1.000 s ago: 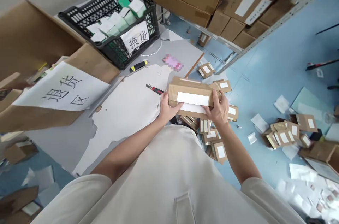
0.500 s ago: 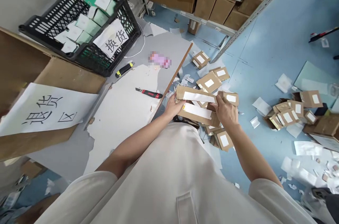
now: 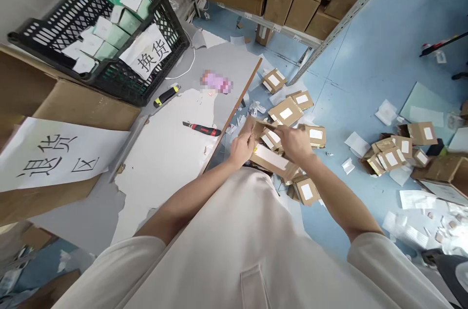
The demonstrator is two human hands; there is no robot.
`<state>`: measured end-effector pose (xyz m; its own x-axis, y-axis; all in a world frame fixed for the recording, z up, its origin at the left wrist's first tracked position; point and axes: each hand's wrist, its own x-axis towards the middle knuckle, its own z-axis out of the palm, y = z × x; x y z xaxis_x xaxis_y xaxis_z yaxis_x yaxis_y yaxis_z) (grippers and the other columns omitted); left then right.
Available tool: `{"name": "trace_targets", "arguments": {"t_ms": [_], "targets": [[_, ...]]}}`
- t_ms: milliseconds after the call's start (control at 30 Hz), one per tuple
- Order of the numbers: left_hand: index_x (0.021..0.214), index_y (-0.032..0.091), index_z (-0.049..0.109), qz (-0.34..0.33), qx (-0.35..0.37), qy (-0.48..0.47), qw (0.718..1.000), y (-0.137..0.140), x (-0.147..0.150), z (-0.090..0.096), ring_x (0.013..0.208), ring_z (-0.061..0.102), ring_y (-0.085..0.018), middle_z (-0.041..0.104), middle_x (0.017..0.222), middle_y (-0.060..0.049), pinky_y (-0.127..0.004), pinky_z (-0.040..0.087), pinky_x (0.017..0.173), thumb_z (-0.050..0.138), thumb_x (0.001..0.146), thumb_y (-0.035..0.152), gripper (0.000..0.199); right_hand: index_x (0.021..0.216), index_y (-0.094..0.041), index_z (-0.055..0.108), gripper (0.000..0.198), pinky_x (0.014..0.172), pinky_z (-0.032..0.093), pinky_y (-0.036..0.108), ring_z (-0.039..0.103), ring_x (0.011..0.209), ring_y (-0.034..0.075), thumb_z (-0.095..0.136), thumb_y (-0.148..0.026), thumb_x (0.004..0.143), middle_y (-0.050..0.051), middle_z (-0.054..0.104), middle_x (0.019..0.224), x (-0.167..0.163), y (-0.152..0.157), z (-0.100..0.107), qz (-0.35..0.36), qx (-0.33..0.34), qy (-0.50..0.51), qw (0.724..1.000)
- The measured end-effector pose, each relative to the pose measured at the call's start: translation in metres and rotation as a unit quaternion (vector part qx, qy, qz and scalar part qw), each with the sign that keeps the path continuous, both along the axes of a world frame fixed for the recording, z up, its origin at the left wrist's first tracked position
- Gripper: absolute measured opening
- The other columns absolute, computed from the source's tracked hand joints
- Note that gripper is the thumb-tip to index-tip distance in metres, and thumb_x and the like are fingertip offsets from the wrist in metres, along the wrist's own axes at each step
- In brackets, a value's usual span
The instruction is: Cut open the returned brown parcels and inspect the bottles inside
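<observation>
Over the floor, just past the table's edge, both my hands hold a brown cardboard piece (image 3: 259, 128), seen nearly edge-on. My left hand (image 3: 242, 147) is closed on its left end, the fingers curled. My right hand (image 3: 297, 144) grips the other end with thumb and fingers together. Just below them is a cardboard panel with a white strip (image 3: 271, 159); whether it is joined to the held piece I cannot tell. Small labelled cartons (image 3: 285, 111) lie on the floor beyond and around my hands.
On the table (image 3: 161, 153) lie a red-and-black utility knife (image 3: 202, 129), a yellow-and-black cutter (image 3: 167, 96) and a pixelated pink item (image 3: 217, 82). A black crate (image 3: 142, 86) holds several small boxes. Shelving (image 3: 310, 42) stands ahead; more cartons (image 3: 391, 158) and paper scraps litter the floor right.
The cardboard was spread with its white strip facing me; now it is bent and tilted nearly edge-on. My right hand has moved left, closer to my left hand. The view has shifted slightly.
</observation>
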<state>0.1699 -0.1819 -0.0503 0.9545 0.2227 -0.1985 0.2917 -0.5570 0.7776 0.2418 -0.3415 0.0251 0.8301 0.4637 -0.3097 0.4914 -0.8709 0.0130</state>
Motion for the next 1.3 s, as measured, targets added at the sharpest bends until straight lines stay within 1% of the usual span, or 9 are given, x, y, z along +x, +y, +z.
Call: {"name": "trace_targets", "arguments": {"t_ms": [133,267,333,600,833,933,1033,1133,1300], "targets": [[0.134,0.023,0.050,0.090,-0.146,0.098,0.980,0.005,-0.014,-0.016,0.117,0.059,-0.024,0.062,0.129,-0.009,-0.035,0.045,0.101,0.060,0.080,0.027,0.055,0.113,-0.019,0.062,0.045,0.066,0.043,0.030,0.069,0.081,0.026,0.028,-0.045,0.099,0.013,0.073,0.090,0.011,-0.004,0.001,-0.015,-0.037,0.027,0.999],[0.126,0.020,0.052,0.170,-0.387,0.340,0.840,-0.003,-0.023,-0.017,0.103,0.064,-0.031,0.067,0.113,-0.013,-0.046,0.055,0.085,0.075,0.066,0.029,0.065,0.109,-0.015,0.062,0.047,0.064,0.042,0.029,0.069,0.082,0.027,0.027,-0.045,0.099,0.016,0.072,0.087,0.015,-0.007,-0.004,-0.045,-0.062,-0.002,0.997],[0.124,0.021,0.053,0.154,-0.440,0.346,0.814,-0.007,-0.026,-0.014,0.096,0.067,-0.026,0.068,0.105,-0.010,-0.043,0.057,0.082,0.075,0.064,0.019,0.064,0.108,-0.014,0.062,0.046,0.064,0.042,0.029,0.069,0.082,0.027,0.027,-0.043,0.100,0.017,0.072,0.088,0.019,-0.010,-0.007,-0.064,-0.070,0.000,0.996],[0.147,0.031,0.026,0.129,-0.506,0.270,0.809,-0.005,-0.021,-0.025,0.085,0.067,-0.013,0.067,0.092,0.001,-0.036,0.052,0.092,0.064,0.061,-0.006,0.101,0.108,-0.014,0.065,0.048,0.070,0.044,0.030,0.068,0.087,0.027,0.028,-0.043,0.100,0.018,0.070,0.093,0.057,-0.049,-0.018,-0.133,-0.069,0.015,0.989],[0.143,0.029,0.034,0.163,-0.469,0.243,0.833,-0.025,0.017,-0.042,0.107,0.063,-0.018,0.065,0.117,-0.007,-0.039,0.051,0.096,0.074,0.075,0.021,0.079,0.119,-0.011,0.056,0.031,0.073,0.046,0.032,0.067,0.089,0.027,0.037,-0.018,0.095,0.019,0.069,0.098,0.033,-0.057,-0.041,-0.004,-0.096,0.074,0.993],[0.141,0.028,0.037,0.128,-0.447,0.231,0.855,-0.023,0.017,-0.044,0.126,0.053,-0.025,0.054,0.138,-0.013,-0.043,0.048,0.099,0.073,0.078,0.034,0.073,0.123,-0.011,0.052,0.039,0.072,0.047,0.031,0.068,0.087,0.026,0.040,-0.003,0.087,0.019,0.069,0.097,0.028,-0.056,-0.056,-0.018,-0.117,0.056,0.991],[0.137,0.021,0.045,0.096,-0.394,0.220,0.887,-0.001,0.002,-0.046,0.130,0.049,-0.030,0.046,0.144,-0.018,-0.045,0.044,0.102,0.075,0.074,0.039,0.072,0.118,-0.012,0.056,0.035,0.070,0.047,0.030,0.069,0.086,0.025,0.041,-0.003,0.087,0.019,0.069,0.098,0.042,-0.066,-0.073,-0.080,-0.124,0.048,0.988],[0.129,0.016,0.054,0.116,-0.347,0.188,0.911,0.035,-0.027,-0.050,0.122,0.056,-0.030,0.055,0.135,-0.020,-0.048,0.042,0.104,0.076,0.072,0.039,0.065,0.108,-0.013,0.061,0.026,0.070,0.047,0.030,0.069,0.087,0.025,0.042,-0.011,0.091,0.019,0.070,0.096,0.064,-0.079,-0.091,-0.126,-0.128,0.058,0.982],[0.117,0.015,0.060,0.300,-0.286,0.090,0.905,0.099,-0.092,-0.046,0.107,0.064,-0.026,0.065,0.121,-0.016,-0.047,0.046,0.100,0.074,0.070,0.043,0.056,0.117,-0.012,0.061,0.033,0.076,0.049,0.032,0.069,0.086,0.023,0.041,-0.027,0.095,0.017,0.072,0.093,0.082,-0.060,-0.114,-0.105,-0.046,0.046,0.992]]}}
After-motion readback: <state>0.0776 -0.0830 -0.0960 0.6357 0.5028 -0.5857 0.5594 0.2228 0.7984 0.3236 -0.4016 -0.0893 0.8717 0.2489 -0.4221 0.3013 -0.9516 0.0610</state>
